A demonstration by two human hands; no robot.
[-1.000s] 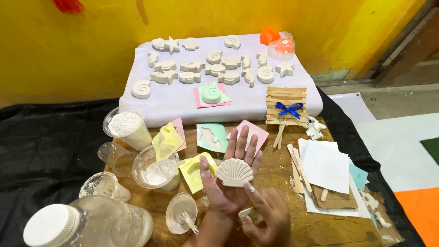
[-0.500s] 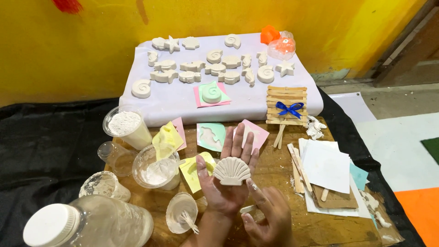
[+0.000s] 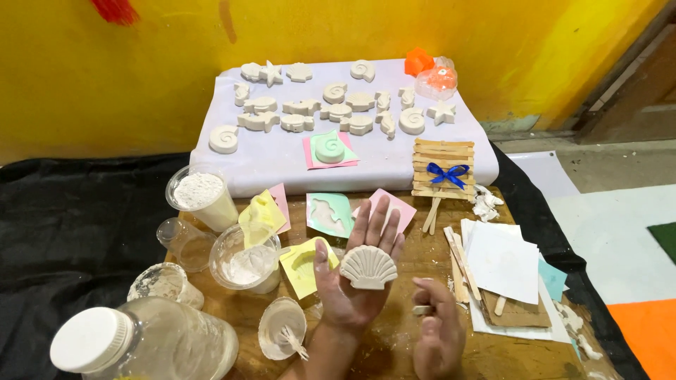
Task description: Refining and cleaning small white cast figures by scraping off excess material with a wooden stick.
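Resting a white plaster scallop-shell cast on the open left hand, above the near middle of the wooden worktop.

Fingers of the left hand are spread flat and the cast lies loose on the palm, ribbed side up; the right hand is curled just beside it, pinching a small pale stub whose kind I cannot tell. Judged by its chalky matt look, the cast is stiff, fairly light, dusty rather than slippery, and brittle at the thin fluted rim, so the thicker hinge end or a cradling palm seems the safest hold. More casts dry on the white sheet at the far edge; a cup of powder stands at left.
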